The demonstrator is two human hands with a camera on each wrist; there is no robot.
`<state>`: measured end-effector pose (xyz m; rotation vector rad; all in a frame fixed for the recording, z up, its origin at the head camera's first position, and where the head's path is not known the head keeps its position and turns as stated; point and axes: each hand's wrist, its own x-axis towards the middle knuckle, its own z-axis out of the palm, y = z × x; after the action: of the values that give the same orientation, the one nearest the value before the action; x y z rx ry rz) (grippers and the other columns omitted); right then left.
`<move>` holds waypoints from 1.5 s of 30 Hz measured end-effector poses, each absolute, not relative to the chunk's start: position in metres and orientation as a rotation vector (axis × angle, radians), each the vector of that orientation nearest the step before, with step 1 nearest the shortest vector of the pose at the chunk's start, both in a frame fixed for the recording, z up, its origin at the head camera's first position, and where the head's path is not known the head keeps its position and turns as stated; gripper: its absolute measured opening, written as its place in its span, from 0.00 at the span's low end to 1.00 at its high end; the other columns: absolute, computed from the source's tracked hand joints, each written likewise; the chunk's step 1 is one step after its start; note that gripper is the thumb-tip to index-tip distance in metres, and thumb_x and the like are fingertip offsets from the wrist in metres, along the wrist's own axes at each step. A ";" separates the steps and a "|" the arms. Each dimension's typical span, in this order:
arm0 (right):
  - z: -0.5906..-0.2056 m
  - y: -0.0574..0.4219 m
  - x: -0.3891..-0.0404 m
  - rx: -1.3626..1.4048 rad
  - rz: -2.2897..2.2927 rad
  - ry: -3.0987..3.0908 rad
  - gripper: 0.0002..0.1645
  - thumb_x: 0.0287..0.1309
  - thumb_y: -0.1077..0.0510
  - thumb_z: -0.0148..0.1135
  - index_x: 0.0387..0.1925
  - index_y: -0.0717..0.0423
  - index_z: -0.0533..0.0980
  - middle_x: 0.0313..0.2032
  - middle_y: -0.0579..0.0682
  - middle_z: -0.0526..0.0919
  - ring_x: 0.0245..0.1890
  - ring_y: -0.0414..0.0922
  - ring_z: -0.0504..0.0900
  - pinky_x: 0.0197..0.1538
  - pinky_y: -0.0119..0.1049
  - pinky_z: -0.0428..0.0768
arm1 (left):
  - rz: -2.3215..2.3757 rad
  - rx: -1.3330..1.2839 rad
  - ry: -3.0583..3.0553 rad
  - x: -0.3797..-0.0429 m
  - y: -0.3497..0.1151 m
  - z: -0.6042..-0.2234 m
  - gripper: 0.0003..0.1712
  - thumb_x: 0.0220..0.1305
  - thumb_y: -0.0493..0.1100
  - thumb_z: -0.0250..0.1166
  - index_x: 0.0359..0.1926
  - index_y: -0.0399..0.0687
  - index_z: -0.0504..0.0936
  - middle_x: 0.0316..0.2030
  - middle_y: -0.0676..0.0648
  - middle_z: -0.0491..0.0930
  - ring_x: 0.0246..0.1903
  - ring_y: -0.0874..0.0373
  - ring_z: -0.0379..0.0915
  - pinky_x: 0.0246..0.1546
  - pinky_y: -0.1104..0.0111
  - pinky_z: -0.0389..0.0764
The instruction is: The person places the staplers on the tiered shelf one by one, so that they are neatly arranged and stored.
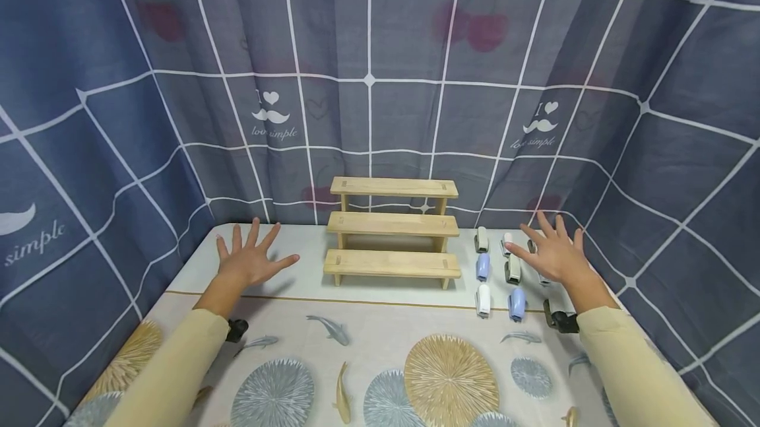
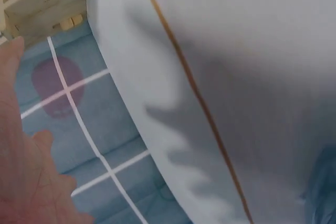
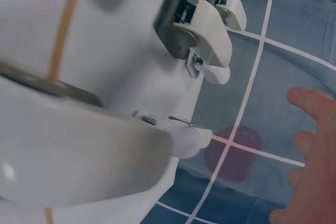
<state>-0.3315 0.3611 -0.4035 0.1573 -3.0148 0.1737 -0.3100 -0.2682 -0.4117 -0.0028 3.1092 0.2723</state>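
Clock bearings are taken from the wearer's seat, with 12 o'clock at the far side. The pale wooden three-tier step shelf (image 1: 392,223) stands upright at 12 o'clock on the table's white far section (image 1: 368,290). At its 3 to 4 o'clock lie small stapler-shaped items in rough columns, with rounded shells. Those plainly visible include a glossy blue stapler (image 1: 516,303), a cream stapler with a dark grey base (image 1: 512,269) and a white stapler (image 1: 483,300). Others are partly covered by the right hand.

The left hand (image 1: 248,262) is at the shelf's 9 o'clock, fingers spread and released, grasping nothing. The right hand (image 1: 557,255) is at the shelf's 3 o'clock, over the outer column, its fingers likewise fanned and free of any item.

Handling assessment: the staplers are judged light and stiff, with smooth shells that may slip and hinged tops that could give if squeezed from above. Recommended hold: thumb and finger across both flanks, low near the base. The shelf is judged rigid, fairly light and not fragile; best gripped at the board ends.
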 end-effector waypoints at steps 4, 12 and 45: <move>-0.412 0.361 -0.323 0.166 0.185 -2.975 0.57 0.63 0.17 0.42 0.78 0.52 0.59 0.81 0.65 0.39 0.78 0.74 0.33 0.70 0.82 0.29 | 0.334 0.019 3.134 -0.304 -0.261 -0.416 0.64 0.57 0.88 0.45 0.83 0.59 0.43 0.81 0.34 0.28 0.76 0.24 0.17 0.67 0.24 0.17; -0.429 0.367 -0.302 0.203 0.210 -2.901 0.54 0.64 0.21 0.49 0.77 0.53 0.62 0.80 0.66 0.44 0.79 0.73 0.36 0.70 0.82 0.35 | 0.413 0.076 3.164 -0.293 -0.242 -0.427 0.62 0.58 0.87 0.45 0.83 0.62 0.42 0.81 0.35 0.31 0.77 0.25 0.20 0.68 0.23 0.23; -0.457 0.395 -0.235 0.288 0.996 -2.805 0.47 0.62 0.48 0.72 0.73 0.65 0.63 0.74 0.74 0.56 0.70 0.76 0.58 0.64 0.74 0.68 | 1.682 -0.009 2.618 -0.303 -0.177 -0.449 0.42 0.78 0.53 0.55 0.82 0.46 0.47 0.79 0.32 0.49 0.78 0.34 0.47 0.76 0.39 0.59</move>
<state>-0.2348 0.3952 -0.4567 0.2885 -2.8055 0.9959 -0.3032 -0.1766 -0.4492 -0.0090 2.6175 1.6824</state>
